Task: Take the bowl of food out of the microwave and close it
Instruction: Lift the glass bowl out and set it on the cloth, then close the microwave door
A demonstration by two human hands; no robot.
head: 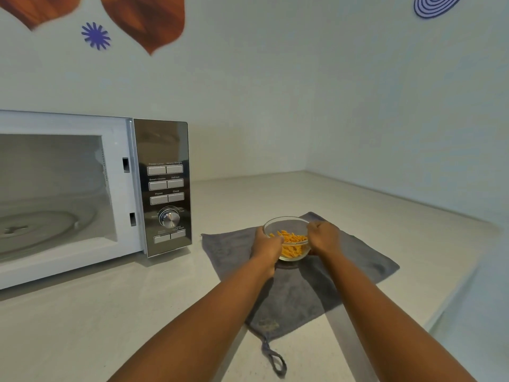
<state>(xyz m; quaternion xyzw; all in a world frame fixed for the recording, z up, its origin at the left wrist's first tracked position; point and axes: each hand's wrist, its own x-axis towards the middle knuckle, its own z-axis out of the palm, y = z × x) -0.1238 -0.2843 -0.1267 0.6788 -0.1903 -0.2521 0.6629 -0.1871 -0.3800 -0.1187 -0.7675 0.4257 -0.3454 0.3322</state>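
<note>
A clear glass bowl (286, 226) with orange pasta pieces rests on a grey towel (300, 293) on the counter, right of the microwave. My left hand (265, 246) grips the bowl's left side and my right hand (325, 237) grips its right side. The white microwave (121, 188) stands at the left with its cavity open to view and a bare glass turntable (35, 227) inside. Its door is out of frame.
The microwave's mirrored control panel (165, 188) with buttons and a dial faces me. The pale counter (275, 194) runs back to a wall corner; its right edge drops off near the towel. A towel loop (275, 362) hangs toward me.
</note>
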